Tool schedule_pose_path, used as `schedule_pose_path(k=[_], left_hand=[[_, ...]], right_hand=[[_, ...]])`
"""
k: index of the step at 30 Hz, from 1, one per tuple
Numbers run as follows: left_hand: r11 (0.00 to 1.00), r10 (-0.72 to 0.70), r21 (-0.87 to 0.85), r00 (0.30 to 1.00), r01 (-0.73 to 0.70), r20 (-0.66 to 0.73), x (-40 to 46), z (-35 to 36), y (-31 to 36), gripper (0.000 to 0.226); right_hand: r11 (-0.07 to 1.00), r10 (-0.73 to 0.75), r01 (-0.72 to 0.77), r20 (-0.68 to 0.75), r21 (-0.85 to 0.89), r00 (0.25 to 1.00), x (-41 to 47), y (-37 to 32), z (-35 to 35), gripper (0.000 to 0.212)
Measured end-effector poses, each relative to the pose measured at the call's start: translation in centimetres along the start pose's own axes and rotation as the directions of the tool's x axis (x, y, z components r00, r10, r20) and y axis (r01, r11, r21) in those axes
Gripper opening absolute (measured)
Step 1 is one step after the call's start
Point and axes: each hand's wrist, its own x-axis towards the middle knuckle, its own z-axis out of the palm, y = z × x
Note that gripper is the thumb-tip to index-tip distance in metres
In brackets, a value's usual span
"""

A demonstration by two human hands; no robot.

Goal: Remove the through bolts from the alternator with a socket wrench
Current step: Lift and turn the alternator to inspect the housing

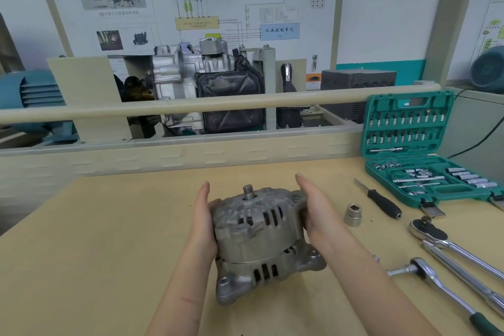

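Observation:
A grey cast-metal alternator point(261, 243) is in the middle of the wooden table point(95, 240), its threaded shaft pointing up and away from me. My left hand point(203, 215) presses flat against its left side, fingers straight. My right hand point(313, 207) presses its right side the same way. Two socket wrenches lie at the right: one with a green grip point(441, 289) and a larger chrome ratchet point(452, 248). A loose socket point(353, 215) stands between the alternator and the wrenches.
A black-handled screwdriver point(381, 202) lies right of the socket. An open green tool case point(425, 155) with sockets and bits stands at the back right. Behind the table runs a beige rail point(191, 106) in front of an engine display stand.

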Motion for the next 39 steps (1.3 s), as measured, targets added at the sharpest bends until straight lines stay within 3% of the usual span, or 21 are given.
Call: schedule_pose_path(k=[3,7,14,17,20,24,31,39], left_hand=[[1.0,-0.006,-0.019,0.999,0.007,0.043,0.0,-0.4,-0.3,0.063],[1.0,0.022,0.02,0.997,-0.023,0.071,0.1,-0.4,-0.1,0.061],[0.998,0.06,0.008,0.996,-0.061,0.072,-0.7,-0.3,0.3,0.059],[0.996,0.09,-0.003,0.994,-0.09,0.066,-1.9,-0.2,0.4,0.046],[0.982,0.19,-0.034,0.977,-0.188,0.098,-3.3,0.3,1.4,0.038],[0.907,0.419,-0.092,0.898,-0.41,0.134,-5.0,1.4,3.4,0.035],[0.96,0.274,-0.066,0.96,-0.271,0.048,-5.1,1.9,1.4,0.04],[0.957,0.289,-0.048,0.957,-0.288,0.017,-3.4,2.9,-0.1,0.031]], right_hand=[[0.991,-0.086,0.1,-0.152,0.088,0.985,0.0,0.0,1.4,0.028],[0.98,-0.096,0.131,-0.218,0.151,0.971,0.1,-0.2,2.1,0.013],[0.974,-0.13,0.17,-0.244,0.152,0.961,-0.3,-0.8,3.0,0.017],[0.967,-0.159,0.196,-0.215,0.164,0.964,-1.7,-1.2,3.2,0.014],[0.943,-0.236,0.266,-0.165,0.198,0.958,-3.5,-2.9,3.0,0.015],[0.894,-0.311,0.325,-0.095,0.31,0.946,-4.9,-5.3,2.4,0.014],[0.929,-0.235,0.26,-0.121,0.264,0.964,-4.0,-4.0,1.6,0.015],[0.948,-0.193,0.22,-0.133,0.231,0.972,-2.0,-3.5,0.5,0.017]])
